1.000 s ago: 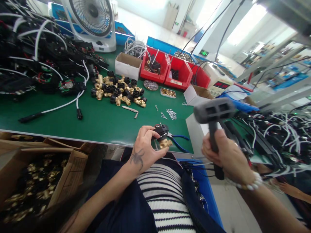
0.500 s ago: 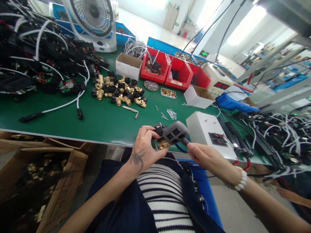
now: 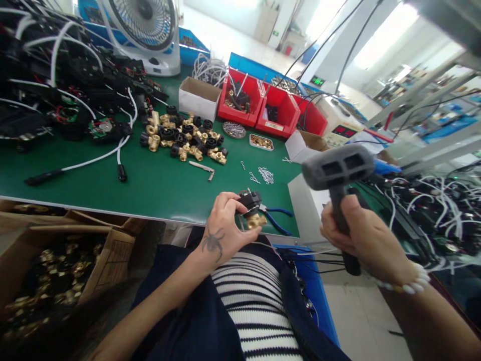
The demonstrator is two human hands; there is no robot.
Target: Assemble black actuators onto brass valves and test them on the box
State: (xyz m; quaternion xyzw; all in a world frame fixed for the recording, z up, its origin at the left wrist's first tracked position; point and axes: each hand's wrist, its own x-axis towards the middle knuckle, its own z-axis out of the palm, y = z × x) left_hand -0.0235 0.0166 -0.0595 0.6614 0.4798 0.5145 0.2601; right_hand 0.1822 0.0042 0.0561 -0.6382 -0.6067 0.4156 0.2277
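At the front edge of the green bench, my left hand (image 3: 227,223) is closed around a brass valve (image 3: 255,221) with a black plastic housing (image 3: 250,198) on top. Its thumb lies along the brass and the fingers rest on the black part. To the right, my right hand (image 3: 366,233) grips the handle of a grey hammer (image 3: 338,168), raised above the bench and apart from the valve. Blue-handled pliers (image 3: 280,212) lie just right of the valve, their tips close to it.
Brass fittings with black caps (image 3: 184,135) are heaped on the bench (image 3: 158,185). Beyond are a small L-shaped tool (image 3: 202,169), loose clips (image 3: 266,175), red bins (image 3: 276,118) and a fan (image 3: 145,30). A white box (image 3: 306,205) stands right; cartons of fittings (image 3: 108,255) sit lower left.
The hammer has moved from right over the valve up and to the right with my right hand. The valve and pliers now show; my left hand has stayed in place.
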